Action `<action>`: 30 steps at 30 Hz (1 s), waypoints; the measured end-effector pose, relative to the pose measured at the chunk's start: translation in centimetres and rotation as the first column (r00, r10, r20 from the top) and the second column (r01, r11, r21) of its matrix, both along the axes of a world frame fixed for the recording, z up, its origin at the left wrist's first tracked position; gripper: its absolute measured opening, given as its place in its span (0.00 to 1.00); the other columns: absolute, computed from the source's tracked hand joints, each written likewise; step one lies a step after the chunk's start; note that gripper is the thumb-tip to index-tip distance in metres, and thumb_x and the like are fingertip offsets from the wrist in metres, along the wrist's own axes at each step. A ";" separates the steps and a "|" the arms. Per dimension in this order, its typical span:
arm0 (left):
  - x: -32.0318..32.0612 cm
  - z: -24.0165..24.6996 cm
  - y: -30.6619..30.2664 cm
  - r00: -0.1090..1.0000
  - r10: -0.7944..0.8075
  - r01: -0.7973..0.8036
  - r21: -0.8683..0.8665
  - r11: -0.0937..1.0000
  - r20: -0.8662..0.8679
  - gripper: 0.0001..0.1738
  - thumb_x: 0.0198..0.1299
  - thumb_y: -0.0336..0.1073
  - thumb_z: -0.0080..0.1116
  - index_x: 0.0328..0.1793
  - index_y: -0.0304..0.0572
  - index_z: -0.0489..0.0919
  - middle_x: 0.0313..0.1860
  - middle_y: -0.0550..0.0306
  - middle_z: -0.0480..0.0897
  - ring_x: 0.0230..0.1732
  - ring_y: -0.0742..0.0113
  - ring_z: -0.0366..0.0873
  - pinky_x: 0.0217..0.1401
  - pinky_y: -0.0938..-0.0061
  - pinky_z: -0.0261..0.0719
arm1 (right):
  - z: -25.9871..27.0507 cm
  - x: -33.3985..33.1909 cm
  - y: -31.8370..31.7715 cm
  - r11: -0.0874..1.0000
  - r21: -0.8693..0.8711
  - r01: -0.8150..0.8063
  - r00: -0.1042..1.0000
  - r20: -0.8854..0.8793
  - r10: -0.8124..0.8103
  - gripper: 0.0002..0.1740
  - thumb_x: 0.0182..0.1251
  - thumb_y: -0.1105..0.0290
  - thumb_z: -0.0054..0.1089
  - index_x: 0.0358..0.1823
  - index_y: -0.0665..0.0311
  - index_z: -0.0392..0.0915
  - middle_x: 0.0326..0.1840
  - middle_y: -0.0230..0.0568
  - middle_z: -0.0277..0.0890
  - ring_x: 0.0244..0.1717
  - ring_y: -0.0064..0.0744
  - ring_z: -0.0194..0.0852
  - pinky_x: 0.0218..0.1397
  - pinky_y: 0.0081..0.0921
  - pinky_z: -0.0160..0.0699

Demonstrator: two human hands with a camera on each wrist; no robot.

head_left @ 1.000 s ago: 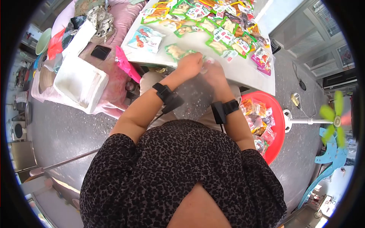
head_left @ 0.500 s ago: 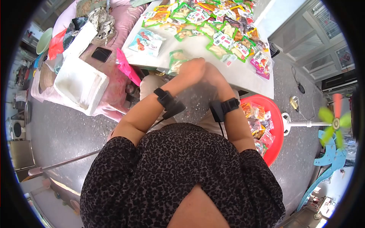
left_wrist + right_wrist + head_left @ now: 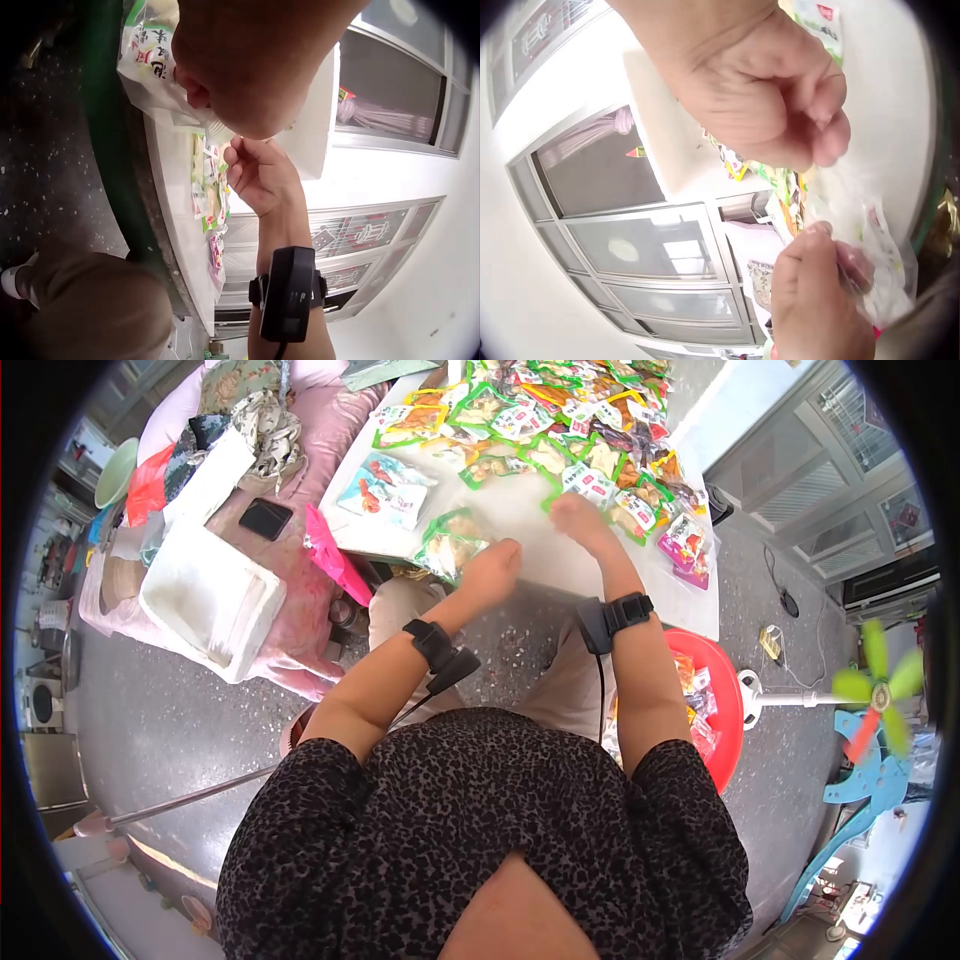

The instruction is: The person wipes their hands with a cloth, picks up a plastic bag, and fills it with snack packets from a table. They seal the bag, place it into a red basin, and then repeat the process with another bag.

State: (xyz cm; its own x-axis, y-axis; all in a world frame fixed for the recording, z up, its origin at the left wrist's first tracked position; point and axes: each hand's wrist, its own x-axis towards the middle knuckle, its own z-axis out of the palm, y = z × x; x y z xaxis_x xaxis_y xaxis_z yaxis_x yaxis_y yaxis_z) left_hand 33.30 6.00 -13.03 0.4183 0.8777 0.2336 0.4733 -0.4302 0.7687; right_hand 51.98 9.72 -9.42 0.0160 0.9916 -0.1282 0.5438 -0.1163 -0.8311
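My left hand [image 3: 493, 572] [image 3: 244, 71] [image 3: 817, 300] grips a green-edged clear packet [image 3: 452, 544] [image 3: 150, 67] [image 3: 889, 262] with pale pieces inside, at the near edge of the white table [image 3: 535, 555]. In the right wrist view, its thumb and fingers pinch the packet's plastic. My right hand [image 3: 585, 525] [image 3: 262, 174] [image 3: 769, 94] is raised over the table, apart from the packet in the head view. Its fingers are curled, and nothing shows clearly between them. Many colourful packets [image 3: 585, 480] lie beyond it. A white-and-blue packet [image 3: 378, 490] lies left.
A red basin [image 3: 735, 730] of packets stands at the lower right, near a fan [image 3: 880, 695]. To the left, a white foam box [image 3: 212, 595], a phone [image 3: 265, 518] and clothes lie on pink bedding [image 3: 320, 450]. A pink bag [image 3: 335, 555] hangs by the table corner.
My hands have come apart: the right moved forward and right, the left slightly down and back with the packet. The packet shows more fully now.
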 end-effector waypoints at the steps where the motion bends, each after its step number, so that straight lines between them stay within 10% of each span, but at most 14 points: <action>1: 0.0 -0.1 -0.1 1.000 -0.006 0.006 0.012 1.000 0.009 0.10 0.54 0.38 0.41 0.36 0.41 0.70 0.31 0.44 0.74 0.35 0.49 0.71 0.36 0.64 0.68 | -1.1 0.0 1.8 0.984 0.178 0.027 0.996 0.074 -0.041 0.15 0.46 0.70 0.52 0.39 0.62 0.69 0.32 0.39 0.72 0.35 0.32 0.71 0.33 0.24 0.68; 5: 0.3 0.2 -0.3 0.997 -0.029 0.027 -0.029 0.999 -0.070 0.09 0.53 0.37 0.41 0.35 0.41 0.69 0.31 0.45 0.73 0.35 0.48 0.70 0.37 0.62 0.67 | -3.6 -1.9 7.2 0.762 0.616 -0.197 0.811 0.540 -0.226 0.16 0.47 0.70 0.50 0.41 0.60 0.67 0.42 0.41 0.69 0.46 0.37 0.67 0.41 0.33 0.65; 12: -0.2 -0.4 -0.1 0.997 -0.022 0.014 0.098 0.995 0.078 0.08 0.52 0.36 0.41 0.33 0.40 0.68 0.29 0.44 0.72 0.35 0.47 0.69 0.36 0.61 0.67 | -4.1 -4.7 10.8 0.791 0.453 -0.412 0.516 0.831 -0.207 0.11 0.51 0.71 0.41 0.36 0.58 0.70 0.42 0.38 0.69 0.52 0.35 0.61 0.48 0.40 0.57; 18: -0.2 -0.2 -0.4 1.000 -0.028 0.029 0.065 0.997 -0.014 0.07 0.52 0.35 0.42 0.31 0.39 0.67 0.27 0.44 0.71 0.33 0.46 0.69 0.33 0.61 0.67 | -1.6 -4.8 10.6 0.933 0.190 -0.304 0.595 0.803 0.030 0.09 0.53 0.68 0.39 0.31 0.59 0.70 0.30 0.42 0.73 0.36 0.41 0.71 0.36 0.38 0.66; 21: -0.3 0.0 -0.9 0.999 -0.032 0.032 0.085 0.996 0.001 0.07 0.52 0.35 0.42 0.30 0.39 0.67 0.26 0.44 0.71 0.32 0.46 0.69 0.33 0.61 0.66 | -0.7 -2.2 8.2 0.843 0.460 -0.279 0.839 0.544 -0.019 0.08 0.51 0.68 0.42 0.30 0.63 0.69 0.27 0.45 0.72 0.26 0.44 0.70 0.29 0.37 0.67; 24: -0.5 1.0 -1.1 0.999 -0.038 0.039 0.043 0.998 -0.037 0.07 0.52 0.35 0.41 0.30 0.39 0.68 0.26 0.45 0.72 0.32 0.47 0.69 0.34 0.61 0.66 | 1.7 0.8 3.1 0.969 0.248 0.016 0.998 0.061 -0.032 0.08 0.51 0.69 0.48 0.29 0.66 0.68 0.25 0.39 0.72 0.24 0.30 0.70 0.25 0.27 0.66; 30: -0.6 2.9 -1.6 0.999 0.001 -0.001 0.003 1.000 -0.052 0.08 0.51 0.35 0.41 0.31 0.40 0.69 0.28 0.45 0.73 0.31 0.47 0.70 0.33 0.61 0.67 | 1.1 5.5 -7.7 0.986 -0.163 0.030 0.778 -0.616 -0.125 0.06 0.52 0.75 0.50 0.33 0.67 0.71 0.27 0.33 0.71 0.27 0.18 0.69 0.28 0.15 0.67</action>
